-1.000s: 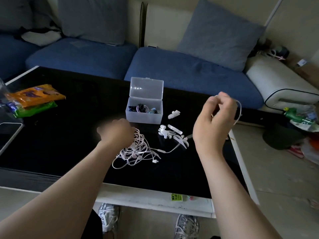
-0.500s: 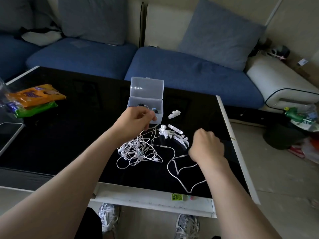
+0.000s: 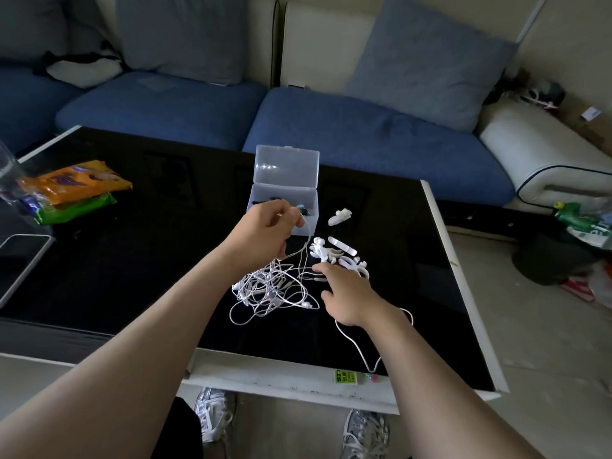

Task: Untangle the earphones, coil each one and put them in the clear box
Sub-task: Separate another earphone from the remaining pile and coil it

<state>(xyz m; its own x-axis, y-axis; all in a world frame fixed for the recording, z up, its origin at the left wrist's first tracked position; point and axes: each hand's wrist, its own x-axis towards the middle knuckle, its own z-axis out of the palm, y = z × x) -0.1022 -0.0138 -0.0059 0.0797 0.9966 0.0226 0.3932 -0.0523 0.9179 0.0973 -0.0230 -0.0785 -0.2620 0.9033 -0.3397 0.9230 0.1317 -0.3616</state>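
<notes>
Head view: untangling being performed. Cord (image 3: pixel 308 241) being pinched by left hand (image 3: pixel 265 233) above earphones (image 3: pixel 270 289), heaped on table (image 3: pixel 149 260) before clear box (image 3: pixel 284 195). Right hand (image 3: pixel 347 298), fingers spread, being placed beside them; pinning likely needed next.

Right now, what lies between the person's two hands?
Head view: strands of the tangled white earphones, on the black table, between the left hand and right hand.

Your black glass table (image 3: pixel 139 260) holds a clear plastic box (image 3: pixel 284 197) mid-top, tangled white earphones (image 3: pixel 270 288) nearer the front edge, white plastic clips (image 3: pixel 341 250) beside them, an orange snack packet (image 3: pixel 81 183) by the left edge
</notes>
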